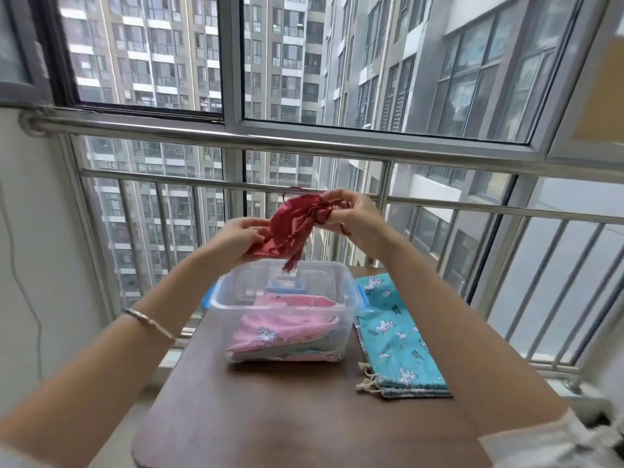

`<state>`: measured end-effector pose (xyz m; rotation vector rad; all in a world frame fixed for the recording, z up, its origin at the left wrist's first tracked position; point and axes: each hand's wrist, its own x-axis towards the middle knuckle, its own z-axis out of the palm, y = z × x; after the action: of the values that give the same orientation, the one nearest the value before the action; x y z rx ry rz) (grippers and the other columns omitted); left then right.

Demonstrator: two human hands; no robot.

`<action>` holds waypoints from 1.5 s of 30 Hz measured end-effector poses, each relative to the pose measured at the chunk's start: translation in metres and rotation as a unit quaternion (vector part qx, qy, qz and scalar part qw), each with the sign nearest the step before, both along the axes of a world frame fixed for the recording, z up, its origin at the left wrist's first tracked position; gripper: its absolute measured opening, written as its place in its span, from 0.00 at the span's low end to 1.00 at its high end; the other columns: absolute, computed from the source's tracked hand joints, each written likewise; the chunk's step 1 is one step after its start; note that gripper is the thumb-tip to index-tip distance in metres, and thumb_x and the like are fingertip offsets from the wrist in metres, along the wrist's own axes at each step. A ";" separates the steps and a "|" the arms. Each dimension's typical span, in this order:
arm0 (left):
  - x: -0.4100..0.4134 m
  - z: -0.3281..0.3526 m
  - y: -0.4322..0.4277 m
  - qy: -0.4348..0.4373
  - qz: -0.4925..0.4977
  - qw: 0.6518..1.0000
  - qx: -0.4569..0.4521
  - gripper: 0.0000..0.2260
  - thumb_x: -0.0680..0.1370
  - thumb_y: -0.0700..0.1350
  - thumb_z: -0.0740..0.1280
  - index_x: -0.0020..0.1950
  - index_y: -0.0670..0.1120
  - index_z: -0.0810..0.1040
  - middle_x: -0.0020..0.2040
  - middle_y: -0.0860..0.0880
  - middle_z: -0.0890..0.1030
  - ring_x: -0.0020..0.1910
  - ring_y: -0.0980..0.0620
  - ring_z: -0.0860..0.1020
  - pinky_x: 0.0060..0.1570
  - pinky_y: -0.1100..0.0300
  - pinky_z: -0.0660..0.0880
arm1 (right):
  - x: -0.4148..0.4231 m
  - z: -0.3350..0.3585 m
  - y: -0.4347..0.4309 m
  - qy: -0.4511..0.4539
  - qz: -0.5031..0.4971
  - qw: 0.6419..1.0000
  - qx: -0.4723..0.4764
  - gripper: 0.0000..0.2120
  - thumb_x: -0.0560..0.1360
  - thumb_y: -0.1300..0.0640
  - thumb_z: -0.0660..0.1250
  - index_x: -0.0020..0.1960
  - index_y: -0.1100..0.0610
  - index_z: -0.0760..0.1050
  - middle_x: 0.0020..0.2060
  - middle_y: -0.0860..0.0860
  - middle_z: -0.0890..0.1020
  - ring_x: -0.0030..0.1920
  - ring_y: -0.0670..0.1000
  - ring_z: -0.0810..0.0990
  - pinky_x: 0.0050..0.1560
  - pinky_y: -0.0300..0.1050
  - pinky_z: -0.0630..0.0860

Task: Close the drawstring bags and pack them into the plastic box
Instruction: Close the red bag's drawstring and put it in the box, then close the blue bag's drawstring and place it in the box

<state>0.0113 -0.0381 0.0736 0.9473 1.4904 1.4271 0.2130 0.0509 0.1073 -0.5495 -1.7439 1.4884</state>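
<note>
Over the desk (270, 417), left hand (236, 239) and right hand (354, 214) grip the red bag (293, 224), seemingly cinching it; next, lower it into the plastic box (246, 285).

Red bag (293, 225) above clear box (349, 293)

High-rise flat's enclosed balcony, steel railing (304, 143), big windows (371, 62), apartment towers (152, 55) outside, small wooden table (270, 417)
</note>
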 end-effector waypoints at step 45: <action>0.159 -0.026 0.083 0.692 -0.108 0.713 -0.028 0.08 0.75 0.34 0.60 0.50 0.43 0.75 0.36 0.49 0.74 0.31 0.54 0.72 0.27 0.62 0.71 | 0.070 -0.051 0.054 -0.468 -0.086 0.855 0.205 0.08 0.75 0.65 0.63 0.49 0.69 0.79 0.43 0.61 0.83 0.43 0.61 0.81 0.50 0.52 0.80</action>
<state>0.1698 0.0450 0.0473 2.3086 2.2291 0.2652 0.2830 0.1050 0.0565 -1.2929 -2.5550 0.6640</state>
